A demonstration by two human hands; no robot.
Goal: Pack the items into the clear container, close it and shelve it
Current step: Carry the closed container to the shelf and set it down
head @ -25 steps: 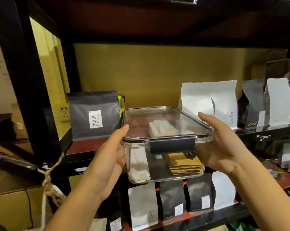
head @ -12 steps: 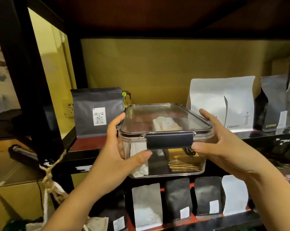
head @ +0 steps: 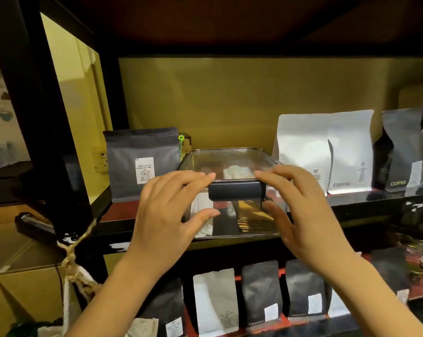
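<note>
The clear container [head: 230, 161] sits on the dark shelf board [head: 123, 211], lid closed, its dark latch [head: 234, 193] facing me. White pouches and a stack of brown flat packets show through its walls. My left hand [head: 166, 215] is at the container's front left corner, fingertips on the lid edge and thumb against the front wall, fingers spread. My right hand [head: 303, 215] mirrors it at the front right, fingertips by the latch and thumb low on the wall. Neither hand wraps the container.
A grey coffee bag [head: 142, 164] stands left of the container and two white bags [head: 324, 149] stand right, with darker bags beyond. A black post [head: 47, 117] frames the shelf's left side. Several bags [head: 215, 300] line the lower shelf. A cardboard box [head: 23, 288] sits at lower left.
The container has gone from held in the air at its sides to resting on the shelf. Both hands have shifted to its front face with fingers loosened and spread.
</note>
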